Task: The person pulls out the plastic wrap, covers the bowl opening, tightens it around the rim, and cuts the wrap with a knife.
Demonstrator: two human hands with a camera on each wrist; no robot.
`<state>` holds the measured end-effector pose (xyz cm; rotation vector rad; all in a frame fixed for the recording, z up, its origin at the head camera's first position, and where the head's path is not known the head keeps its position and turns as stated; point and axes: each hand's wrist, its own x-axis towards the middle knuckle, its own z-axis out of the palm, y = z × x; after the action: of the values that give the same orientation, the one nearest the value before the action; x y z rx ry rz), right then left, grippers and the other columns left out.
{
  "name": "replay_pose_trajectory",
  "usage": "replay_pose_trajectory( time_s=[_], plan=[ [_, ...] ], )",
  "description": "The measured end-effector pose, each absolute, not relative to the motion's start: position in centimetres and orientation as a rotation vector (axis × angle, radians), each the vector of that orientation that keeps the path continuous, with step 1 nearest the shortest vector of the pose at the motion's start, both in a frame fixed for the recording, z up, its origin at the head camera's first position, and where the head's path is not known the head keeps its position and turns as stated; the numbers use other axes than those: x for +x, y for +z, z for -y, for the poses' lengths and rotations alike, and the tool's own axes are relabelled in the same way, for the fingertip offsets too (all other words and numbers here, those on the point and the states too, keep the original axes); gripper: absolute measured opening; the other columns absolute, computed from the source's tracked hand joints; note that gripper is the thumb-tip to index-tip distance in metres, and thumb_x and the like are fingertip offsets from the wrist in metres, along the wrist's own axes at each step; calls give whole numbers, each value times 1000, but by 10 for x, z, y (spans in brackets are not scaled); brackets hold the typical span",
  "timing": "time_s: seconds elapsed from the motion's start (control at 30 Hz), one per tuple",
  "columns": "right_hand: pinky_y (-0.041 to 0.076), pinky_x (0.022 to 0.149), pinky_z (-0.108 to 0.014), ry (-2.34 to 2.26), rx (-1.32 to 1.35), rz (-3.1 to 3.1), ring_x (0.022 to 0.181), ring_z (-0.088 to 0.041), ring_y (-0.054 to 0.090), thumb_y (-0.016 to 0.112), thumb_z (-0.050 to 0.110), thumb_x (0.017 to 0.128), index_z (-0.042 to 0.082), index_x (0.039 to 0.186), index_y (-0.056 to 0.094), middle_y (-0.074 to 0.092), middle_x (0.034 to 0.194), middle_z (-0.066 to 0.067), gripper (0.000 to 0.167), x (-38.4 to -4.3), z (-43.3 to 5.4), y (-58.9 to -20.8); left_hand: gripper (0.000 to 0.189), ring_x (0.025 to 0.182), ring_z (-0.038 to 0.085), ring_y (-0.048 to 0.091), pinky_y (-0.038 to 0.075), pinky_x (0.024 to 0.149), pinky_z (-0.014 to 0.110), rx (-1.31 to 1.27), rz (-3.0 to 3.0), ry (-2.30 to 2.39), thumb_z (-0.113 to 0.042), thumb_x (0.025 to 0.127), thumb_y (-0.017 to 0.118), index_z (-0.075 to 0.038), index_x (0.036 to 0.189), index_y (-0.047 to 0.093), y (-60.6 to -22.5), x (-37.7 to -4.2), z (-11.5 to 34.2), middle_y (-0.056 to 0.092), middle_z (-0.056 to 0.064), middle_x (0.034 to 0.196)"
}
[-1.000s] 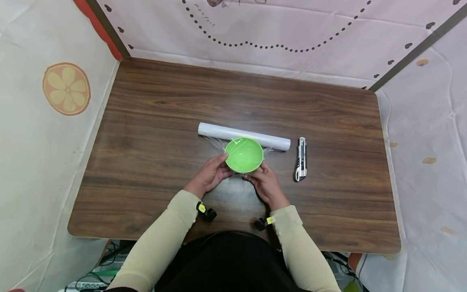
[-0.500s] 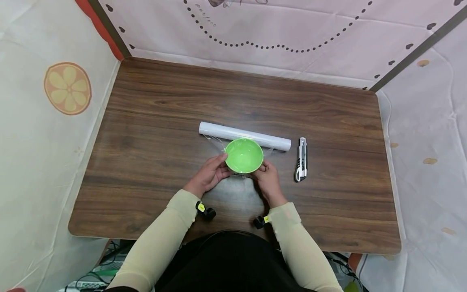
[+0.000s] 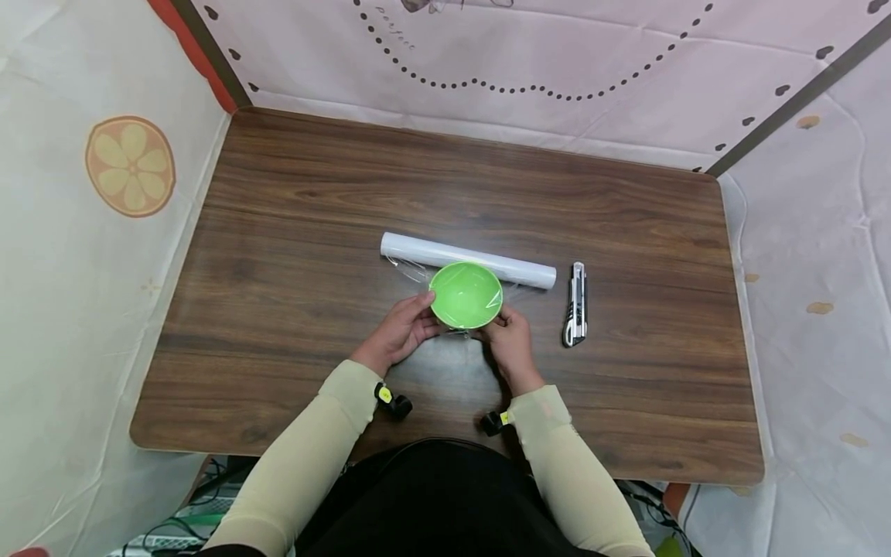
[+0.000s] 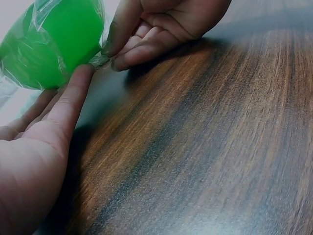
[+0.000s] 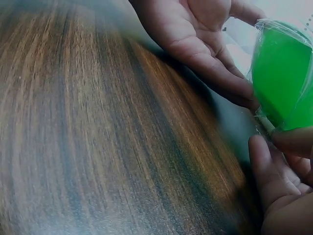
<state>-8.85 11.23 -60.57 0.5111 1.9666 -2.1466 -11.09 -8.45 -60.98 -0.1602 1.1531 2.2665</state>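
Observation:
A green bowl with clear cling film over its outside is tilted, its inside facing the head camera. My left hand holds it from the left, thumb at the rim and fingers reaching low along its side. At the near right, my right hand pinches gathered cling film between thumb and forefinger, low against the bowl, as the left wrist view shows. Loose film spreads from the bowl's far left side toward a white roll behind it. The bowl hides part of the right fingers in the head view.
A utility knife lies on the wooden table to the right of the roll. Printed fabric walls enclose the table at the back and both sides. A dark-clothed torso is at the front edge.
My right hand has shifted slightly inward, and its fingers are tucked further beneath the bowl's near right side. The bowl and my left hand stay almost in place.

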Motion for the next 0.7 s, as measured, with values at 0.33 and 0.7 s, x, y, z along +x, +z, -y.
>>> replay_pose_trajectory(
  time_s=[0.33,0.7],
  plan=[
    [59,63,-32,-2145,601,-1881,64,-16,64,58,0,93,-8,112,66,64,86,-12,23,-88,-113,-605,53,102,13,65,54,91,31,-93,-1103,2245,-30,104,43,6,142,35,-611,-111,85,69,1,107],
    [50,52,-23,-2258,500,-1405,56,-12,54,40,8,102,7,87,59,53,67,-1,23,-85,-117,-598,55,107,13,63,52,94,30,-113,-1068,2228,-32,105,39,0,148,29,-611,-111,85,64,2,117]
  ],
)
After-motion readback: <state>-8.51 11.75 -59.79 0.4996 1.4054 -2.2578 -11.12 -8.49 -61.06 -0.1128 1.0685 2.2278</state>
